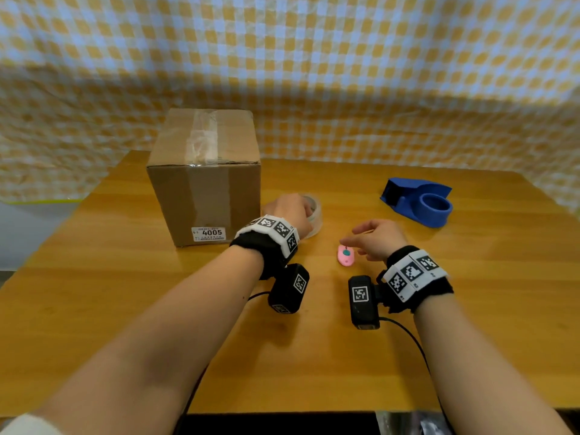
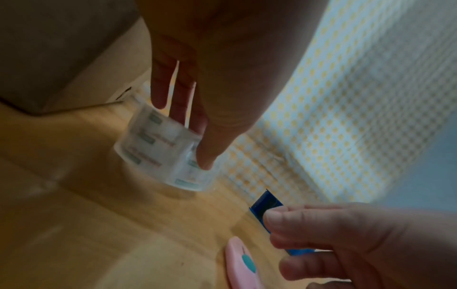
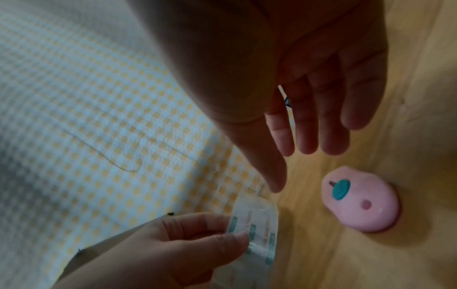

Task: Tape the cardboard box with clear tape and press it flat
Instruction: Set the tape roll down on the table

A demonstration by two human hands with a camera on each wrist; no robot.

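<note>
Table (image 1: pixel 314 356): wooden, checked cloth (image 1: pixel 314 58) hanging behind it.

Cardboard box (image 1: pixel 204 183): sitting upright at the table's far left, flaps closed, a strip of clear tape already running over the top seam and down the front; contents not visible. White label reading 4005 low on the front face.

Blue tape dispenser (image 1: pixel 419 202): sitting at the far right, well apart from the box, its round holder standing empty.

Clear tape roll (image 2: pixel 163 154): lying on the table just right of the box's lower corner.

Your left hand (image 1: pixel 290 211): you are gripping the roll from above, fingers (image 2: pixel 173 91) reaching down inside the core and thumb pressing on the outer wall.

Your right hand (image 1: pixel 376 238): you are hovering it over the table, fingers straight and loosely together, holding nothing.

Pink oval cutter (image 3: pixel 361 199): lying flat with a teal button on top, just below your right fingertips, apart from them.
</note>
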